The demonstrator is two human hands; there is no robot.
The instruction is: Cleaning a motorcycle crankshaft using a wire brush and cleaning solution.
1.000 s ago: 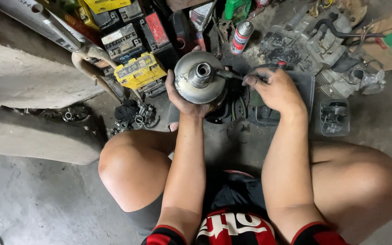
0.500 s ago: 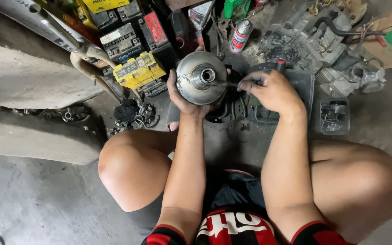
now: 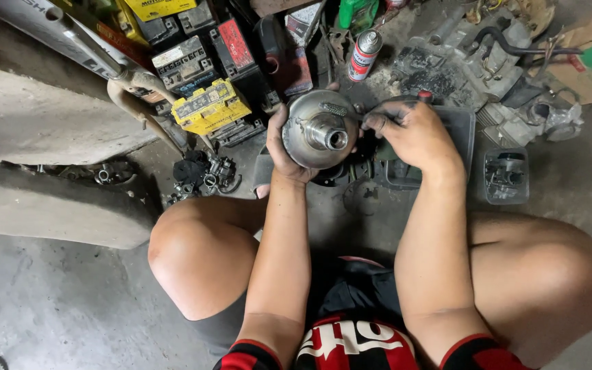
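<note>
My left hand (image 3: pixel 279 147) cups a round, shiny metal pulley (image 3: pixel 316 130) from behind, its hollow centre hub facing me. My right hand (image 3: pixel 416 133), smeared with grease, pinches a thin metal tool (image 3: pixel 337 109) whose ridged tip lies against the pulley's upper face. A red end of the tool's handle shows above my knuckles. Both hands are held above a dark tray (image 3: pixel 457 130) on the floor, between my bent knees.
Several small batteries, one of them yellow (image 3: pixel 210 106), are stacked at the upper left beside a metal pipe (image 3: pixel 128 79). A spray can (image 3: pixel 363 55) stands behind the pulley. An engine block (image 3: pixel 474 62) lies upper right, a carburettor (image 3: pixel 505 175) near my right knee. Concrete slabs (image 3: pixel 49 130) sit on the left.
The pulley has tilted so its hub faces more toward me. My right hand has moved the tool from the hub up onto the pulley's upper face.
</note>
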